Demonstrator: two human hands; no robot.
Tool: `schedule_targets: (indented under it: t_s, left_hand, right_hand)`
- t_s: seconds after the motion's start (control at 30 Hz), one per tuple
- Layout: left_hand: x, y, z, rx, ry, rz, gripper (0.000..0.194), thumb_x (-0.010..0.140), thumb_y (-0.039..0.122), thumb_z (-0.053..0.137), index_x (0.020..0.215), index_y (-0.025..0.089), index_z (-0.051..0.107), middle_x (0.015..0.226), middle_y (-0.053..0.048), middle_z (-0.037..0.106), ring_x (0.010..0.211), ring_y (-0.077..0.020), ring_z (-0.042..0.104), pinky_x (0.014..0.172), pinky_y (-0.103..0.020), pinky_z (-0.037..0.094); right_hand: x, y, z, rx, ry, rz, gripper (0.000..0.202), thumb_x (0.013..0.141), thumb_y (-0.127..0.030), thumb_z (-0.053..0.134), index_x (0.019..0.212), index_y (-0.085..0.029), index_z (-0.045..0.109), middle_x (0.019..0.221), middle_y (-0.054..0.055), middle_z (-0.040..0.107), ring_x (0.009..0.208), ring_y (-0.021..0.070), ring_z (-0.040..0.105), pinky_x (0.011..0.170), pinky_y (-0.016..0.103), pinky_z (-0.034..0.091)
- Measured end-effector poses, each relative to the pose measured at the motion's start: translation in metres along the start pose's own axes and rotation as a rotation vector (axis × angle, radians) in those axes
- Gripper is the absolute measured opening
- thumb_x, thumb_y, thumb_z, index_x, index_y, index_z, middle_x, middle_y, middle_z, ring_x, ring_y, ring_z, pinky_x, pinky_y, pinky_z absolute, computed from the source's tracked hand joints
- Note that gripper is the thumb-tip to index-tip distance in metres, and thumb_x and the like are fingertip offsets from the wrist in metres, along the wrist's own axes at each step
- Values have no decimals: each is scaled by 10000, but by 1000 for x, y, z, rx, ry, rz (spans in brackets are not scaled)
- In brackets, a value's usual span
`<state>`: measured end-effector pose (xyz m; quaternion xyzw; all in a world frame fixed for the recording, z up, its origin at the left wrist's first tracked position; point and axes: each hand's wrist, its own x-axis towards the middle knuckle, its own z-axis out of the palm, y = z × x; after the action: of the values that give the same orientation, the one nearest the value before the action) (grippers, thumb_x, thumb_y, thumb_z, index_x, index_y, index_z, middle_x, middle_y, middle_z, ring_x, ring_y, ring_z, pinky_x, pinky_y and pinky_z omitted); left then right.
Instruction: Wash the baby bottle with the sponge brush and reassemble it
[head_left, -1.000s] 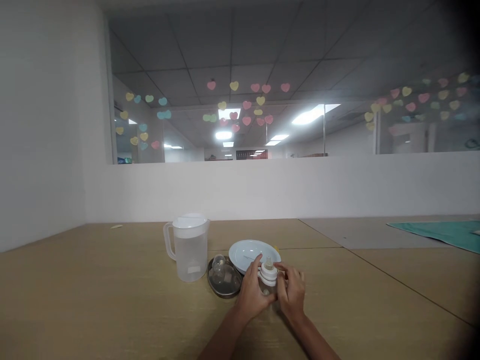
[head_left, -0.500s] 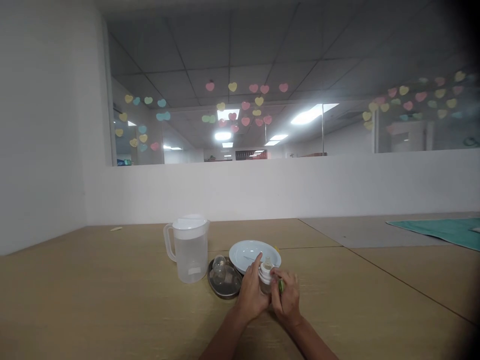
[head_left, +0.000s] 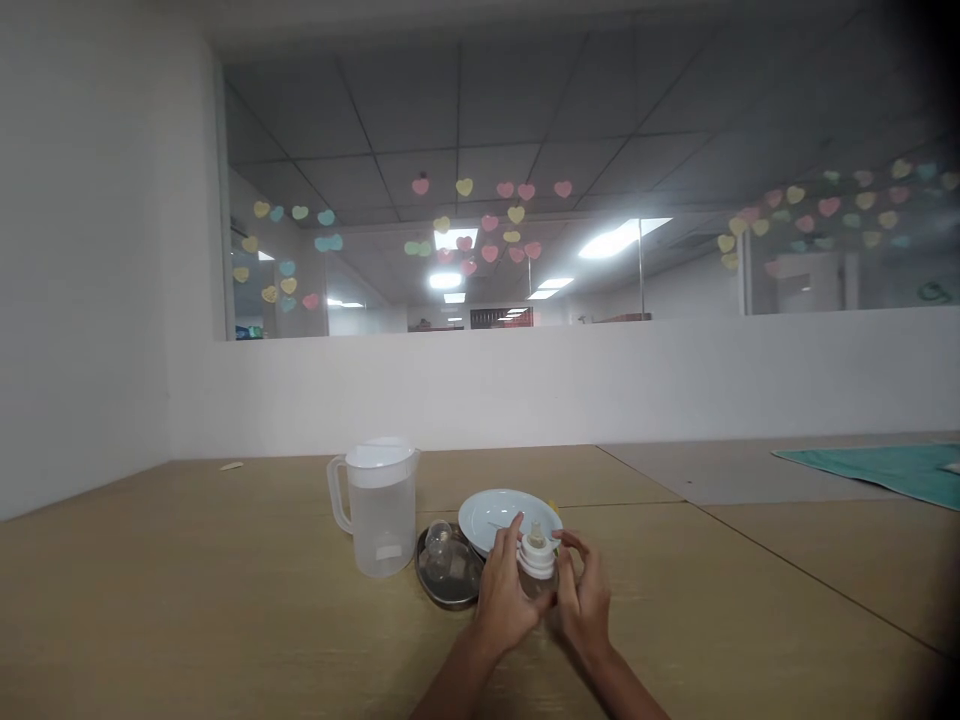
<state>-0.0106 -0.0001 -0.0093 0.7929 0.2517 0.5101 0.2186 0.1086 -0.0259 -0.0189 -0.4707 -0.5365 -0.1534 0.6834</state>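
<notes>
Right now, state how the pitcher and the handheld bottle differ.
The pitcher stands on the table; the left hand holds the bottle. The pitcher is larger than the bottle. The pitcher has a side handle, the bottle a teat on top. Both look upright.

A baby bottle (head_left: 536, 568) with a white collar stands upright between the person's hands on a wood-toned tabletop (head_left: 262, 620). The left hand (head_left: 506, 600) wraps it from nine o'clock; the right hand (head_left: 589, 595) is at three, fingertips by the collar, contact hard to tell. At nine o'clock from the bottle lies an oval metal tray (head_left: 457, 592) holding a clear rounded piece (head_left: 439, 537); farther out is a translucent lidded pitcher (head_left: 382, 520). A white bowl (head_left: 517, 504) sits at eleven, a turquoise cloth (head_left: 877, 470) towards two, and heart-shaped stickers (head_left: 489, 254) dot the window (head_left: 510, 100) at twelve.
</notes>
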Motion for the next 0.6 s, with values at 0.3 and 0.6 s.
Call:
schedule_targets:
  t_s: [0.3, 0.6]
  left_hand:
    - [1, -5, -1, -41, -48, -52, 998, 589, 235, 721, 1417, 232, 163, 1268, -80, 513, 1144, -270, 477, 993, -389, 353]
    - [4, -4, -1, -196, -72, -64, 1137, 572, 185, 715, 1423, 260, -36, 1197, -63, 567, 979, -201, 585, 853, -311, 450]
  right_hand:
    - [3, 8, 1, 82, -32, 186, 280, 838, -413, 444, 936, -182, 568, 924, 97, 655, 877, 226, 603, 787, 384, 468]
    - [9, 11, 1, 113, -275, 104, 378, 832, -439, 443, 1095, -205, 584, 1093, 92, 629, 1007, 234, 579, 872, 406, 458]
